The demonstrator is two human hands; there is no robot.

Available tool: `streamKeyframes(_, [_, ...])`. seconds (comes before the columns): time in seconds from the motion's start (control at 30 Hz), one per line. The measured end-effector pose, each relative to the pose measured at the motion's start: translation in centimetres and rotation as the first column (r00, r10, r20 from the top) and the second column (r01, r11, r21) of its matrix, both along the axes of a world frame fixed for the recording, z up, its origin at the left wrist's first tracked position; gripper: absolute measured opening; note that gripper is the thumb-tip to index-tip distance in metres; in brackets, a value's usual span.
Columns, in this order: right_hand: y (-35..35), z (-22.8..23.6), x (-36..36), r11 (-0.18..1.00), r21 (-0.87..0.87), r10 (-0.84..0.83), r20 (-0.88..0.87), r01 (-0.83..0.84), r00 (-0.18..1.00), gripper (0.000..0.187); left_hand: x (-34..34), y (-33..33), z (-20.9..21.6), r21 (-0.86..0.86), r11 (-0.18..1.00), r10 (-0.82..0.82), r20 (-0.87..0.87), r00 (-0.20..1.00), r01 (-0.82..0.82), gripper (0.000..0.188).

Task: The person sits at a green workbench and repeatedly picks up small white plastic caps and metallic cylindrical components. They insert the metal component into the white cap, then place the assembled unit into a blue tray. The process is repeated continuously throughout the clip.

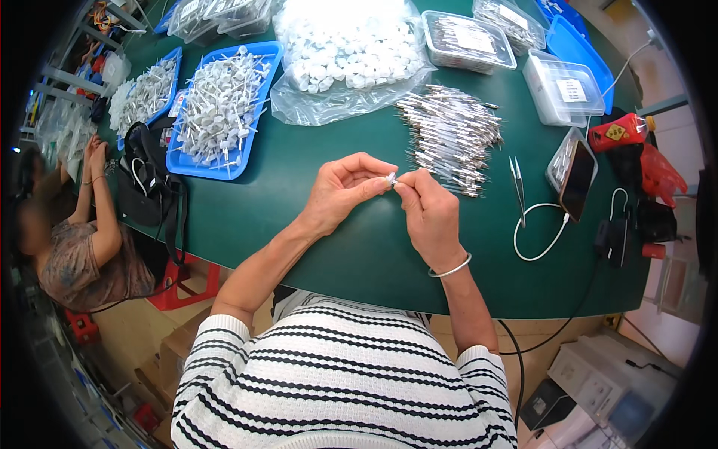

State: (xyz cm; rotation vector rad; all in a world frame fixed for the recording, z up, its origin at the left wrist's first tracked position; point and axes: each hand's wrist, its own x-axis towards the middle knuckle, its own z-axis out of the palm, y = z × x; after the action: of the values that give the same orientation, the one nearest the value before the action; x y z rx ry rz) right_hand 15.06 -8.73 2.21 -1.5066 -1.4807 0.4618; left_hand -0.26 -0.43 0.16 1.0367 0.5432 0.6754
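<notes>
Above the near part of the green table (pixel 314 262), my left hand (pixel 334 193) and my right hand (pixel 432 217) meet fingertip to fingertip. Both are closed in a pinch on a small white plastic piece (pixel 391 179), mostly covered by my fingers. Just beyond my right hand lies a loose pile of thin metal-tipped rods (pixel 452 138). Farther off, an opened clear bag (pixel 299 108) holds many small white plastic caps (pixel 355 56). Left of my hands, a blue tray (pixel 172 161) is heaped with white caps on thin stems (pixel 221 101).
Tweezers (pixel 517 187), a white cable (pixel 535 258) and a phone (pixel 578 179) leaning on a clear box lie at right. Lidded plastic boxes (pixel 467 41) line the far side. A black bag (pixel 146 176) sits at left, near a co-worker (pixel 90 247). A red bottle (pixel 617 133) stands far right.
</notes>
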Motion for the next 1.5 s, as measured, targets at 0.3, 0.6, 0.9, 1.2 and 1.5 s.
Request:
streamKeyframes(0.3, [0.2, -1.0, -0.2, 0.998, -0.037, 0.028, -0.314, -0.041, 0.949, 0.006, 0.2, -0.7, 0.7, 0.259, 0.961, 0.098, 0.006, 0.995, -0.096, 0.025])
streamKeyframes(0.6, [-0.2, -0.9, 1.1, 0.944, -0.059, 0.219, -0.620, -0.323, 0.754, 0.019, 0.3, -1.0, 0.8, 0.323, 0.943, 0.032, 0.160, 0.987, -0.083, 0.020])
streamKeyframes(0.9, [0.1, -1.5, 1.6, 0.908, -0.071, 0.269, -0.657, -0.413, 0.705, 0.025, 0.0, -0.7, 1.6, 0.305, 0.952, -0.018, 0.137, 0.990, -0.025, 0.016])
streamKeyframes(1.2, [0.0, -1.2, 2.6, 0.774, -0.103, 0.338, -0.768, -0.625, 0.545, 0.030, -1.1, 1.1, 4.6, 0.859, 0.509, 0.130, -0.140, 0.982, 0.055, 0.011])
streamKeyframes(1.5, [-0.4, -0.7, 3.1, 0.656, -0.152, 0.365, -0.793, -0.739, 0.487, 0.025, -0.8, 2.1, 7.6, 0.777, 0.531, -0.166, -0.296, 0.941, 0.339, 0.009])
